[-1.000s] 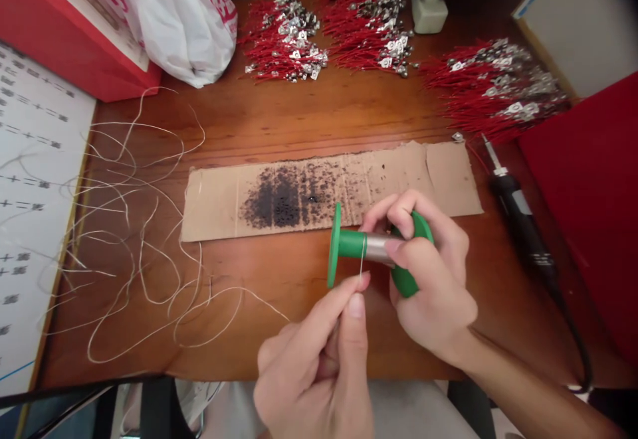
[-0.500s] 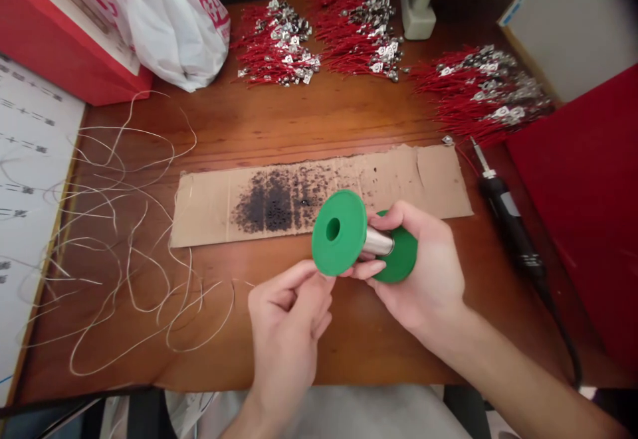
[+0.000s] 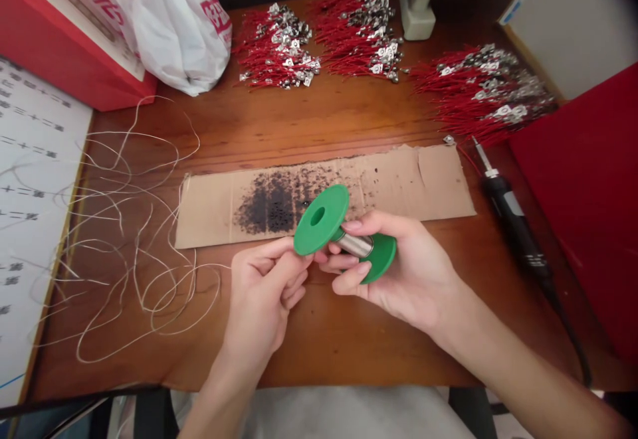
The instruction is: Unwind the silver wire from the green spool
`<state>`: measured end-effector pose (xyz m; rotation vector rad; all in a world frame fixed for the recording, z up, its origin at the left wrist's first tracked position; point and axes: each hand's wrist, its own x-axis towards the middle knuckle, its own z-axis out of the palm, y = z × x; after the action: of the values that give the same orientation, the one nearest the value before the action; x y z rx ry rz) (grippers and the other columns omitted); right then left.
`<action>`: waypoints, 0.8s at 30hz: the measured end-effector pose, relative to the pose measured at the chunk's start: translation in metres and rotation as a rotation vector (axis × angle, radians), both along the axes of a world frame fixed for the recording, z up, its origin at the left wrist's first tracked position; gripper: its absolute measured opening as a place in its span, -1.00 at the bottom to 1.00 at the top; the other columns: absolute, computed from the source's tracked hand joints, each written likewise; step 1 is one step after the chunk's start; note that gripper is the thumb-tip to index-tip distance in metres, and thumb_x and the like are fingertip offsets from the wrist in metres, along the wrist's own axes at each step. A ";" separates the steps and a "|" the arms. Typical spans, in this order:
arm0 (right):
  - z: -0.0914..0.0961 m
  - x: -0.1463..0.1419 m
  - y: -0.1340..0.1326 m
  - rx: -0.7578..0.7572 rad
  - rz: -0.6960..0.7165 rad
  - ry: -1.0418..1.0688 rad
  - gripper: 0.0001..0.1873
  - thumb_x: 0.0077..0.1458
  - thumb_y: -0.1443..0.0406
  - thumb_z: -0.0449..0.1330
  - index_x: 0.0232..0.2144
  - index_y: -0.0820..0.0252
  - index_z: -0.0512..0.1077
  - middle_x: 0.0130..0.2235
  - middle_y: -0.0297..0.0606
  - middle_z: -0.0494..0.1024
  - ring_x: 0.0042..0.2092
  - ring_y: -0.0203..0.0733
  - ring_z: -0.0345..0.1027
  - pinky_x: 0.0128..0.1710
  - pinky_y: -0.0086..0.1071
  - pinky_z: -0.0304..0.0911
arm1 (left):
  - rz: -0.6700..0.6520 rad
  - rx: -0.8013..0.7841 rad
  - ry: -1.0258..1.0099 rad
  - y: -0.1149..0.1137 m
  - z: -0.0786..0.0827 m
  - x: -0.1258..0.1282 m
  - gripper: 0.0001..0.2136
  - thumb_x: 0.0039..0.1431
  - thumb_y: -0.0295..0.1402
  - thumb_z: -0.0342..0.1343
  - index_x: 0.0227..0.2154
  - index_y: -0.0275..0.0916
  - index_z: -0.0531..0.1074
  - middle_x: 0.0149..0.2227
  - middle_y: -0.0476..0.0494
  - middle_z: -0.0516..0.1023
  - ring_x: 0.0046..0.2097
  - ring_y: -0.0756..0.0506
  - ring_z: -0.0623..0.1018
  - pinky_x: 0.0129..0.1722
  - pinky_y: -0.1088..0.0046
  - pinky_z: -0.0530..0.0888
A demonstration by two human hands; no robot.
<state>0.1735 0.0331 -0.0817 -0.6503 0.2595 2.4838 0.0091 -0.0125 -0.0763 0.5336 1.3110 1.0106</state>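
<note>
My right hand (image 3: 399, 266) grips a green solder spool (image 3: 323, 218) by its core, fingers around the silvery wound wire (image 3: 355, 244). The spool tilts, its near flange facing left. Just below that flange, my left hand (image 3: 269, 286) is closed in a pinch, its fingertips on the thin solder wire (image 3: 219, 265), which runs off to the left. Loose loops of the wire (image 3: 144, 306) lie across the table's left side. Behind the spool is a cardboard strip (image 3: 204, 210) with dark scorch marks.
A soldering iron (image 3: 513, 220) lies at the right beside a red panel (image 3: 578, 193). Piles of red wires with metal tabs (image 3: 282, 47) are at the back. A white plastic bag (image 3: 182, 34) stands at the back left, near a red box (image 3: 114, 87).
Both hands and the spool have shifted left. The spool has tilted more, and the loose wire loops on the left have moved slightly.
</note>
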 end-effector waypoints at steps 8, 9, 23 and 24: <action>-0.001 -0.001 0.000 -0.048 -0.012 0.061 -0.88 -0.15 0.44 0.27 -0.48 0.48 0.43 -0.38 -0.15 0.32 -0.39 -0.43 -0.01 -0.55 -0.66 0.13 | -0.087 0.230 0.291 -0.016 -0.019 -0.013 -0.88 0.27 -0.25 0.29 -0.22 -0.09 0.70 -0.44 -0.05 0.49 -0.50 0.13 0.22 -0.57 0.64 0.11; 0.000 -0.001 0.000 -0.049 -0.019 0.066 -0.88 -0.16 0.44 0.26 -0.48 0.46 0.42 -0.39 -0.16 0.30 -0.39 -0.43 -0.02 -0.55 -0.66 0.13 | -0.078 0.287 0.331 -0.019 -0.021 -0.013 -0.87 0.29 -0.28 0.28 -0.16 -0.05 0.70 -0.42 -0.04 0.50 -0.49 0.12 0.26 -0.56 0.63 0.14; 0.000 0.004 0.002 -0.053 -0.046 0.128 -0.83 -0.11 0.46 0.22 -0.47 0.34 0.25 -0.37 -0.27 0.06 -0.36 -0.39 -0.14 -0.52 -0.67 0.08 | -0.384 0.727 0.523 -0.019 -0.017 -0.014 -0.51 0.38 -0.59 0.06 0.23 0.06 0.48 0.04 -0.01 0.65 -0.52 0.16 0.46 -0.57 0.56 0.28; 0.000 0.004 0.002 -0.052 -0.048 0.126 -0.83 -0.11 0.46 0.22 -0.48 0.34 0.25 -0.37 -0.27 0.07 -0.36 -0.40 -0.14 -0.52 -0.67 0.07 | -0.395 0.725 0.531 -0.019 -0.016 -0.014 -0.52 0.39 -0.58 0.06 0.23 0.06 0.48 0.04 -0.01 0.65 -0.52 0.16 0.46 -0.58 0.56 0.27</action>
<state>0.1773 0.0348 -0.0818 -0.5028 0.3843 2.4820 -0.0051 -0.0319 -0.0927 1.6349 1.1839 1.0251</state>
